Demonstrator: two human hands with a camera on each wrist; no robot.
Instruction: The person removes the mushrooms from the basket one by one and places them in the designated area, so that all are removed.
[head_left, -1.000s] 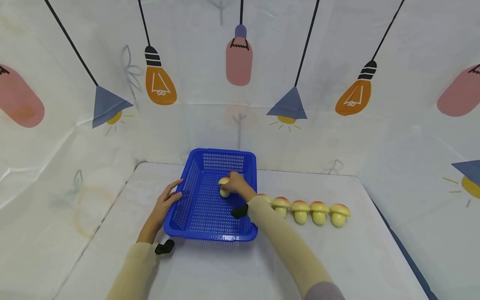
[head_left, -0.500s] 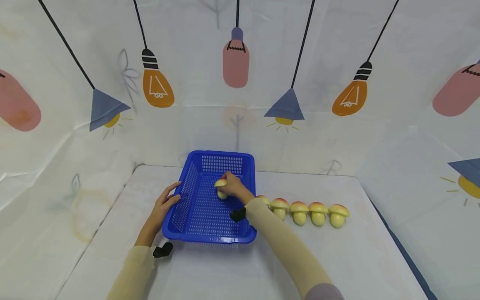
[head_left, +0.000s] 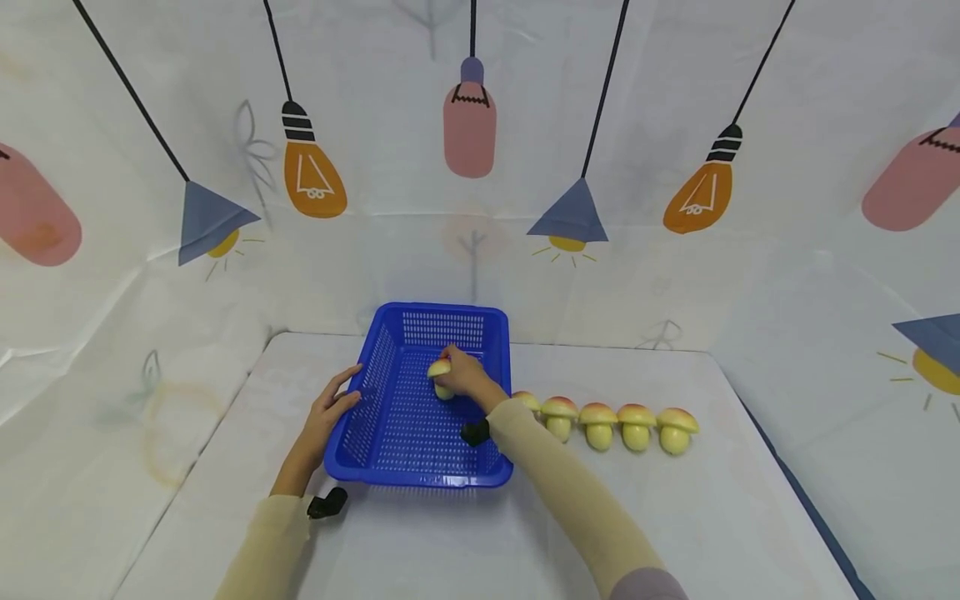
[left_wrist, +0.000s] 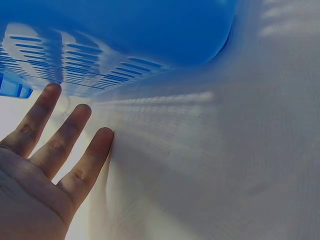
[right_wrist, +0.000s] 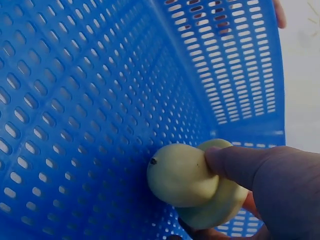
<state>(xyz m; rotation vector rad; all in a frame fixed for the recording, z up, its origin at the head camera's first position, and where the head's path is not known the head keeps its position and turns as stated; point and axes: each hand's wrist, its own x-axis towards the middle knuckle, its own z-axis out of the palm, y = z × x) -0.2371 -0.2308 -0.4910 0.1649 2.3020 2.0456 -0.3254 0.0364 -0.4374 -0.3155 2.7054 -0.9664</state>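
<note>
A blue perforated plastic basket (head_left: 420, 446) stands on the white table. Inside it, my right hand (head_left: 467, 377) pinches a toy mushroom (head_left: 439, 369), yellow with a reddish top, low over the basket floor. In the right wrist view the thumb presses on the mushroom (right_wrist: 182, 175) and other fingers curl behind it; whether its underside touches the floor I cannot tell. My left hand (head_left: 318, 429) lies along the basket's left side, its fingertips at the rim. The left wrist view has that hand's fingers (left_wrist: 75, 122) spread and extended beside the slotted wall.
Several similar toy mushrooms (head_left: 598, 427) stand in a row on the table (head_left: 675, 533) right of the basket, the leftmost partly behind the right forearm. A white backdrop (head_left: 480, 242) printed with lamps rises behind the table. Small black devices sit at both wrists.
My right hand with the mushroom has shifted slightly left inside the basket and is nearly still over the last half second. The left hand keeps its place at the rim.
</note>
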